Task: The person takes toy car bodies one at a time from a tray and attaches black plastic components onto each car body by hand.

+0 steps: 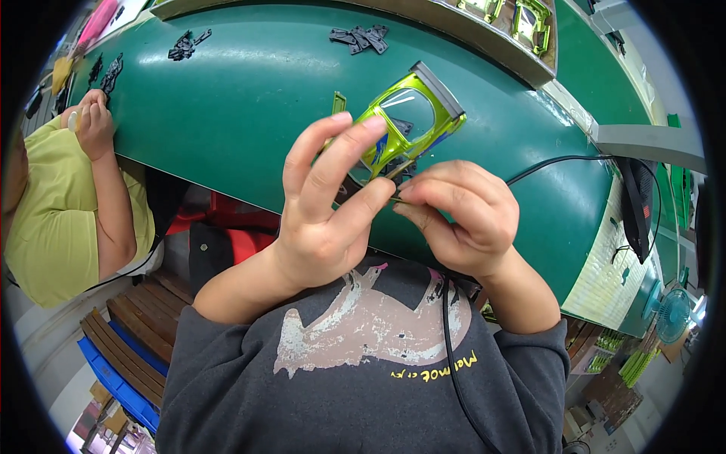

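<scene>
The green table (249, 98) fills the upper part of the view, and the person holds a toy car body (412, 113) in the air above its near edge, close to the chest. The shell looks like thin moulded plastic, so it is probably very light, fairly stiff, and apt to crack or flex if squeezed across the open underside. Its glossy paint may slip under the fingers. The firmer rim along the sides seems the safest place to grip it.

It is bright lime green with clear window panels, dark trim and a grey strip across the far end.

The left hand (325, 219) grips the near end of the shell, thumb underneath and fingers curled up over its side. The right hand (461, 216) is pressed together, thumb and forefinger pinching a thin dark piece (402, 195) against the shell's edge.

A black cable (560, 160) trails over the table to the right. Small black plastic parts (361, 38) lie scattered farther back. A co-worker's hand (94, 121) rests at the table's left edge.
</scene>
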Action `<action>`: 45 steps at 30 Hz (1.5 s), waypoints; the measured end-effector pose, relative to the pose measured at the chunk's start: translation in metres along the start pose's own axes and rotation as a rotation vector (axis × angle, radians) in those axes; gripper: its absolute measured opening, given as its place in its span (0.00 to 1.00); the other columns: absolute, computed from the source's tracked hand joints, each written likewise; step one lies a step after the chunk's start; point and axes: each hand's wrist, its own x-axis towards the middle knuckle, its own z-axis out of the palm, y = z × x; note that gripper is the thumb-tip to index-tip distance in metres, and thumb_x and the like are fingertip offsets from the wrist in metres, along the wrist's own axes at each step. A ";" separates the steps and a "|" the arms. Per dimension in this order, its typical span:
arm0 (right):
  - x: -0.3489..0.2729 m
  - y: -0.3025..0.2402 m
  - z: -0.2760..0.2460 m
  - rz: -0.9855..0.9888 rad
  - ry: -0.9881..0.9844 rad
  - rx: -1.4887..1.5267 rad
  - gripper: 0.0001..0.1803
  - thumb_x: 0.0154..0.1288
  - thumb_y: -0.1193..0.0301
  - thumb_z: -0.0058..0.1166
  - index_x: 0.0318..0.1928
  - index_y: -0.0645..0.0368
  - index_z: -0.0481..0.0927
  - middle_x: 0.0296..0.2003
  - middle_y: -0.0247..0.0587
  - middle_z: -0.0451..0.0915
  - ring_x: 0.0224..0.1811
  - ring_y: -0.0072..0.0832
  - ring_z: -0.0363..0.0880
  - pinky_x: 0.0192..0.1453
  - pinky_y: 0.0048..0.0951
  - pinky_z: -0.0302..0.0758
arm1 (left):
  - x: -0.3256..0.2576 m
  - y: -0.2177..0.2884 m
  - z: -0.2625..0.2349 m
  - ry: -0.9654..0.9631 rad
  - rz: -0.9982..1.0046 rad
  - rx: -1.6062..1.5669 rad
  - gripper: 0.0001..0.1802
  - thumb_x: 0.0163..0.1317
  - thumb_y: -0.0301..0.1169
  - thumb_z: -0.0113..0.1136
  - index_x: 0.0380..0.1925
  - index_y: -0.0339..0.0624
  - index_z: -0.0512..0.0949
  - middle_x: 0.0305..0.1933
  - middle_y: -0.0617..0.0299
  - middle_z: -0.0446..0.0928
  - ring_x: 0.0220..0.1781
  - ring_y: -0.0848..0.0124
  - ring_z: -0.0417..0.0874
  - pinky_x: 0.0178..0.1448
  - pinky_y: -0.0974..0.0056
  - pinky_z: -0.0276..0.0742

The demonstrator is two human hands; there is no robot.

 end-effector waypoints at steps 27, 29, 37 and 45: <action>0.074 0.110 0.051 0.356 0.024 -0.640 0.11 0.61 0.65 0.64 0.38 0.58 0.88 0.38 0.42 0.83 0.39 0.42 0.83 0.45 0.37 0.79 | -0.021 -0.027 -0.027 0.121 -0.366 -0.041 0.23 0.48 0.14 0.62 0.47 0.38 0.76 0.40 0.51 0.76 0.39 0.55 0.79 0.43 0.57 0.76; 0.072 0.115 0.049 0.307 0.029 -0.681 0.10 0.63 0.66 0.62 0.38 0.58 0.88 0.36 0.44 0.84 0.37 0.43 0.84 0.44 0.38 0.80 | -0.020 -0.028 -0.026 0.092 -0.316 -0.005 0.21 0.50 0.17 0.64 0.46 0.38 0.76 0.41 0.50 0.77 0.41 0.53 0.80 0.44 0.55 0.77; 0.059 0.078 -0.008 0.697 0.083 -0.097 0.10 0.64 0.72 0.61 0.44 0.62 0.86 0.28 0.35 0.84 0.30 0.19 0.78 0.37 0.22 0.75 | -0.018 -0.024 -0.018 0.029 -0.386 -0.040 0.21 0.50 0.18 0.64 0.46 0.40 0.77 0.40 0.52 0.77 0.40 0.52 0.80 0.42 0.55 0.76; 0.015 0.014 -0.038 0.723 -0.020 0.395 0.08 0.57 0.81 0.66 0.39 0.66 0.85 0.35 0.37 0.84 0.39 0.20 0.81 0.42 0.20 0.77 | -0.008 -0.012 -0.013 -0.097 -0.219 -0.376 0.30 0.50 0.16 0.63 0.57 0.37 0.72 0.45 0.48 0.79 0.41 0.51 0.80 0.45 0.54 0.77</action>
